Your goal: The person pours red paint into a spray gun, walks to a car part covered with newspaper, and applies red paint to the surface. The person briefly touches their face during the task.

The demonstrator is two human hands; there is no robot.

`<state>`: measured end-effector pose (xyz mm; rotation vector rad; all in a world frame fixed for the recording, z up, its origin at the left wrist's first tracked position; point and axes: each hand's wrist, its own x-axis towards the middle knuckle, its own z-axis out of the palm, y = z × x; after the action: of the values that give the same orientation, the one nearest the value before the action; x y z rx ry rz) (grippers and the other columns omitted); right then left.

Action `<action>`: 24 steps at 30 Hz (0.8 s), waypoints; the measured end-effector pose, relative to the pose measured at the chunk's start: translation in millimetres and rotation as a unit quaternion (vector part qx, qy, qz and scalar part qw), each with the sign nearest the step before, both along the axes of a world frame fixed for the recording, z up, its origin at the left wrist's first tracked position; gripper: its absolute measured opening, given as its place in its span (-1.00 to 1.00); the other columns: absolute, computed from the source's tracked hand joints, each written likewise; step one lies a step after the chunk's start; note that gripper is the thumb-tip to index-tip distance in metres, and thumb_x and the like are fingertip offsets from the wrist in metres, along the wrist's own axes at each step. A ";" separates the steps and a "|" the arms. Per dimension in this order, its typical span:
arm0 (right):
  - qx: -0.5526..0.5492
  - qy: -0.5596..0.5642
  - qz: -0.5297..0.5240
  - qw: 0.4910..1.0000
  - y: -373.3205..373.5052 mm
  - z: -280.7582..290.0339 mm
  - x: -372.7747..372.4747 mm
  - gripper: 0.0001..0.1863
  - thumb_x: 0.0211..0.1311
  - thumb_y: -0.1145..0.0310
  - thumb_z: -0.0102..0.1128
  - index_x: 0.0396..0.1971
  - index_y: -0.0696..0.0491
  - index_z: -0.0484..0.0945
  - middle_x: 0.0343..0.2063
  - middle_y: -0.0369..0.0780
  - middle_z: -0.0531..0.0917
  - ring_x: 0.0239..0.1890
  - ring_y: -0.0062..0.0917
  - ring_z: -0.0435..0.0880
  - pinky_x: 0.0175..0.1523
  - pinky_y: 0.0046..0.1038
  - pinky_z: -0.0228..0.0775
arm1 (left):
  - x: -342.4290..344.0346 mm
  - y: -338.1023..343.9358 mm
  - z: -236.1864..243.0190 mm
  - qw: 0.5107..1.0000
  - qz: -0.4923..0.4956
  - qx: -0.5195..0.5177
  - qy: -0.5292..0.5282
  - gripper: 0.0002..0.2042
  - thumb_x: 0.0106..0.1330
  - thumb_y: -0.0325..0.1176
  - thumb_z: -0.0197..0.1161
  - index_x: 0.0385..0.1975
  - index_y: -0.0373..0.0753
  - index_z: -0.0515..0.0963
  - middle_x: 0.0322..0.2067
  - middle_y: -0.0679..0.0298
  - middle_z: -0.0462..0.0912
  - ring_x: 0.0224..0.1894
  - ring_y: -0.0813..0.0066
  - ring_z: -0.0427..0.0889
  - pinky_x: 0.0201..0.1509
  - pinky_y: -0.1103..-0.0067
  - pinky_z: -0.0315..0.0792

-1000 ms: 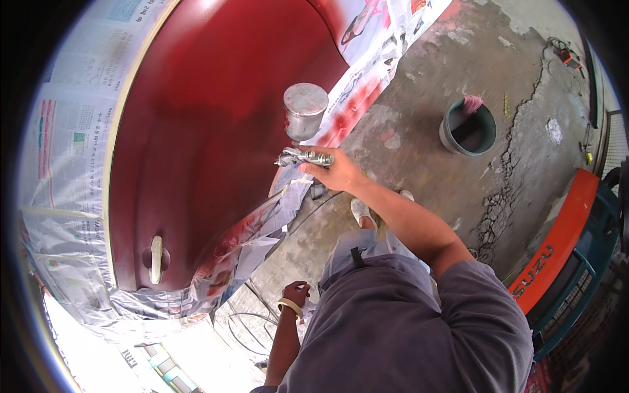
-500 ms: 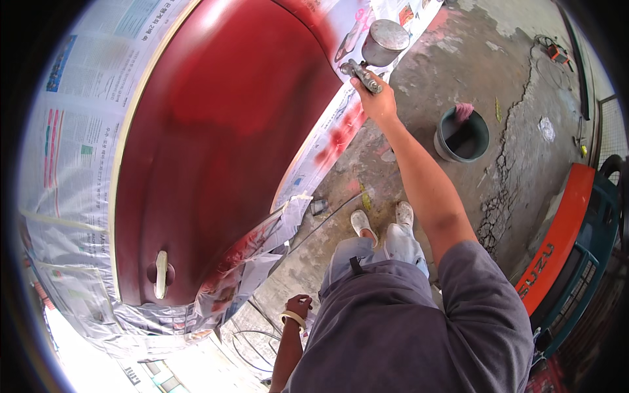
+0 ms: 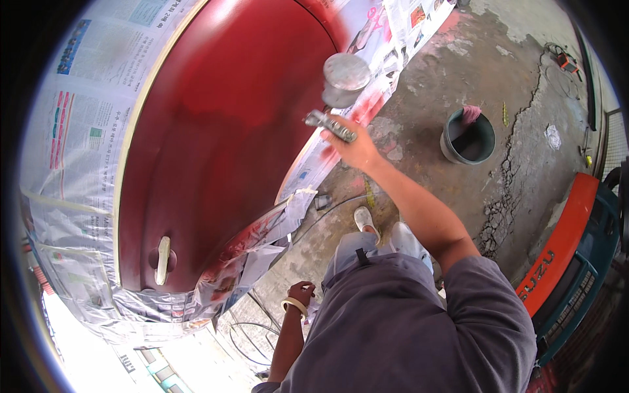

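My right hand (image 3: 357, 145) is wrapped round a metal paint spray gun (image 3: 331, 124) with a round grey cup (image 3: 345, 73) on it. The gun is over the edge of a red car door (image 3: 223, 150), its nozzle end toward the panel; I cannot make out any spray. Fresh-looking brighter red covers the door's far part, while the near part is darker maroon. A pale-covered door handle (image 3: 163, 260) stands out near its lower end. Down by my left side, my left hand (image 3: 301, 293) has curled fingers beside something whitish; what they hold, if anything, is unclear.
Newspaper and clear film masking (image 3: 85, 131) surround the door. A dark bucket (image 3: 468, 137) with a pink cloth (image 3: 470, 114) stands on the cracked concrete floor. An orange panel (image 3: 557, 236) and a teal grille part (image 3: 583, 281) lean at the right. A hose (image 3: 327, 217) crosses the floor near my feet.
My right hand has moved the spray gun nearer to me and left, from the papered border to over the door's edge. The left hand is lifted slightly.
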<state>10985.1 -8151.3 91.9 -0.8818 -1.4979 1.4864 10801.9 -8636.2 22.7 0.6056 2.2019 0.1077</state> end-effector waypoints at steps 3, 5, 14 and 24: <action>0.029 -0.001 0.016 0.999 -35.8 11.4 -7.4 -0.41 0.28 -0.01 0.36 0.21 -0.03 0.54 -0.24 -0.08 0.75 -0.16 -0.36 0.76 -0.04 -0.36 0.55 | 3.4 4.2 -2.7 1.000 0.010 -0.006 -0.012 -0.72 0.23 -0.18 0.40 -0.14 -0.18 0.72 -0.54 0.24 0.76 -0.53 0.52 0.70 -0.38 0.54 0.54; -0.076 -0.011 0.121 0.990 -44.0 33.0 -1.4 -0.42 0.28 -0.02 0.35 0.21 -0.03 0.54 -0.23 -0.09 0.75 -0.16 -0.38 0.76 -0.03 -0.37 0.54 | 6.3 4.8 -1.8 1.000 -0.008 -0.014 -0.008 -0.70 0.22 -0.17 0.38 -0.14 -0.19 0.72 -0.52 0.23 0.77 -0.45 0.49 0.74 -0.25 0.53 0.56; 0.014 -0.042 -0.037 0.998 35.3 27.7 10.9 -0.60 0.29 0.09 0.38 -0.06 0.08 0.65 -0.46 -0.22 0.67 -0.39 -0.54 0.59 -0.18 -0.40 0.48 | 22.3 9.3 18.3 1.000 -0.011 -0.029 0.001 -0.69 0.22 -0.15 0.37 -0.14 -0.19 0.73 -0.49 0.23 0.78 -0.37 0.46 0.77 -0.11 0.53 0.59; 0.061 -0.214 -0.183 0.958 108.1 48.9 45.4 -0.38 0.23 -0.10 0.35 0.25 -0.21 0.49 -0.42 -0.16 0.70 -0.32 -0.26 0.69 -0.11 -0.29 0.50 | 13.0 -2.8 31.2 0.999 -0.010 -0.034 -0.002 -0.72 0.21 -0.18 0.39 -0.19 -0.21 0.73 -0.52 0.22 0.77 -0.42 0.49 0.77 -0.16 0.56 0.61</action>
<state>11030.5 -8043.1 140.7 -1.3831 -1.5992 0.9595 10814.9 -8639.0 54.0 0.5882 2.1858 0.0230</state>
